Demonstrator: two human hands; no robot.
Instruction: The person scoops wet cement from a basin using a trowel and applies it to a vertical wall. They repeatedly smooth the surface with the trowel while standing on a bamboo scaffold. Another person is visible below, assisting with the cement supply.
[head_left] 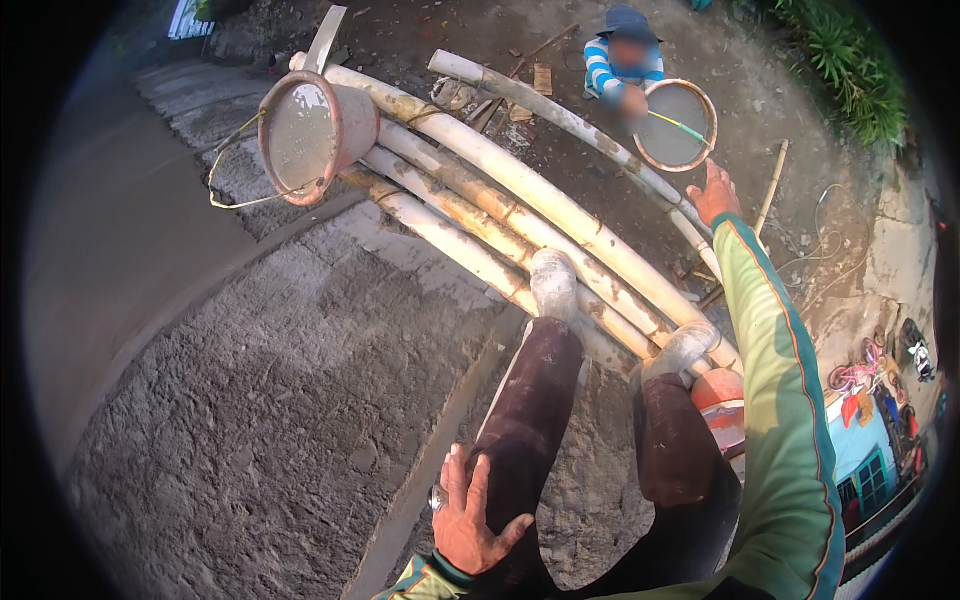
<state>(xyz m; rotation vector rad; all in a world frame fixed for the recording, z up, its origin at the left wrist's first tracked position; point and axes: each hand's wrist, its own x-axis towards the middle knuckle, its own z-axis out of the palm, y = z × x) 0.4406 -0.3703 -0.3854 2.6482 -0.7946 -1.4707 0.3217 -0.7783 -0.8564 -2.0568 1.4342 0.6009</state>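
My left hand [478,510] lies on my left leg with its fingers spread, a ring on one finger. My right hand [712,192] is stretched out with fingers apart, just short of a bucket of grey liquid [678,135] that a person in a striped shirt and dark hat [600,70] holds up from below, a thin yellow-green bar across its top. At the upper left a second bucket of grey slurry [300,135] with a wire handle stands on bamboo poles [480,170]. My booted feet [553,280] are on the same poles.
I am on a rough cement surface [260,380] beside a smooth grey one [130,280]. A red bucket [718,395] is partly hidden by my right leg. Beyond the poles lie dirt ground with wood scraps [543,80], plants [840,70], and, at the far right, parked bikes [855,380] below.
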